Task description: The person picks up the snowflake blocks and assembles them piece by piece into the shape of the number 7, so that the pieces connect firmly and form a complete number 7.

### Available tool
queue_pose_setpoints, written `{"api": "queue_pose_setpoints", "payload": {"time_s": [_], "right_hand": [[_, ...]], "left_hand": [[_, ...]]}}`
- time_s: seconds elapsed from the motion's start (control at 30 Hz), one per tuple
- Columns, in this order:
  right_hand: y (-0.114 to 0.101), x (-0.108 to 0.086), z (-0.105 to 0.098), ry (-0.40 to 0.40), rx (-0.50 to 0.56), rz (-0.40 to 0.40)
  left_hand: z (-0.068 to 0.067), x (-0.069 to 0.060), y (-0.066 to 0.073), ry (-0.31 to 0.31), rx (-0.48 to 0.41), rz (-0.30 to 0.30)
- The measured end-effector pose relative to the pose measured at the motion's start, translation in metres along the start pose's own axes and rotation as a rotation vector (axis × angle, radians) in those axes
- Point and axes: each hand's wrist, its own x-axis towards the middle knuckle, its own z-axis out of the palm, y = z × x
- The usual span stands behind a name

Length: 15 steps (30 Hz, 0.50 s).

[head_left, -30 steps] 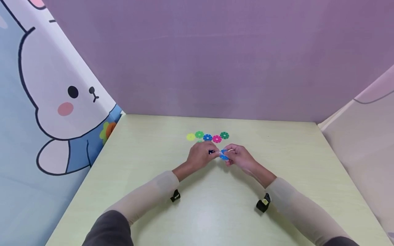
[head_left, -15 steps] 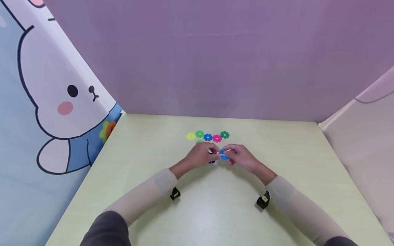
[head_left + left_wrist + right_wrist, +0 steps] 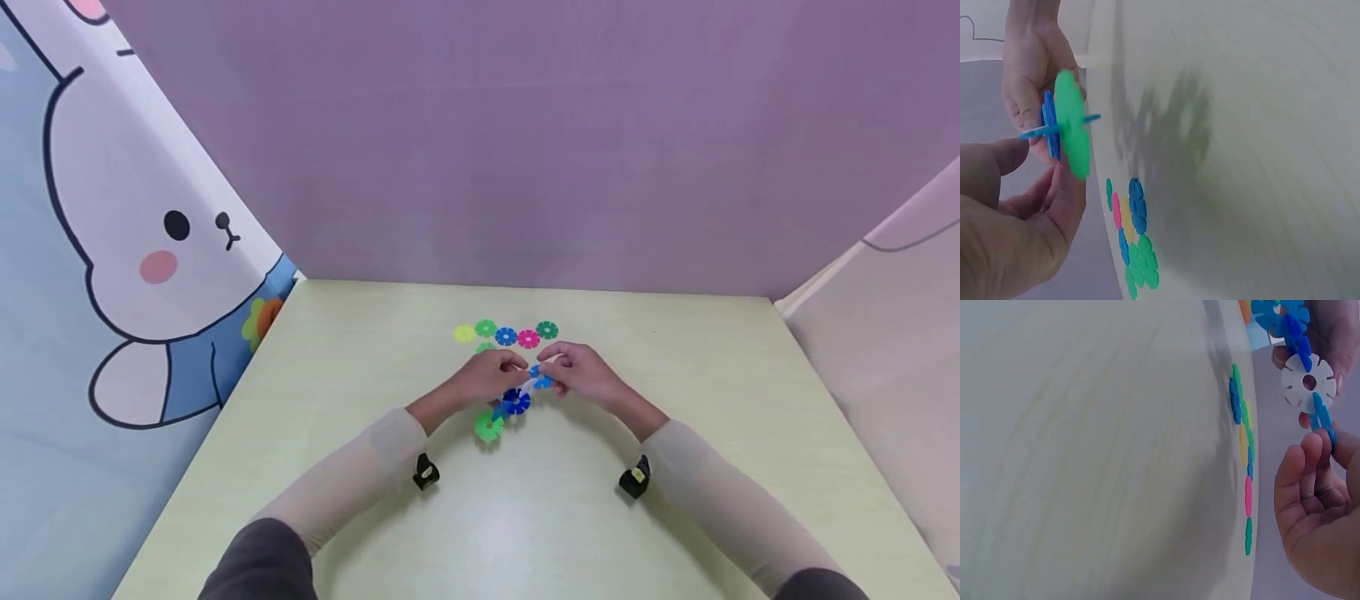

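Note:
My right hand pinches a light blue notched plastic disc at the upper end of a chain of interlocking discs. Slotted into it is a white disc, then a dark blue disc, another blue disc and a bright green disc at the lower end. The chain slants down and to the left, above the table. Beside the chain, my left hand has its thumb and fingertips apart, with no disc seen between them. Its thumb is close to a blue disc edge in the left wrist view.
Loose discs lie flat toward the back of the table: a yellow disc, a green disc, a blue disc, a pink disc and a dark green disc. A purple panel stands behind.
My left fingers have parted from the chain they were pinching. The chain now slants lower under the left hand, with its green end in sight. The right hand stays nearly in place.

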Motion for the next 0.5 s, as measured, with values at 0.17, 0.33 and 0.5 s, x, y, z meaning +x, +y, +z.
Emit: {"api": "queue_pose_setpoints", "payload": {"time_s": [0.17,0.33,0.5], "right_hand": [[-0.001,0.004,0.002,0.005,-0.017,-0.027],[-0.003,0.009,0.003,-0.014,-0.051,-0.065],[-0.011,0.011,0.004,-0.023,-0.072,-0.08]], "left_hand": [[0.003,0.003,0.001,-0.028,-0.081,-0.043],[0.005,0.002,0.003,-0.023,-0.093,-0.052],[0.004,0.001,0.003,-0.019,-0.139,-0.061]]}}
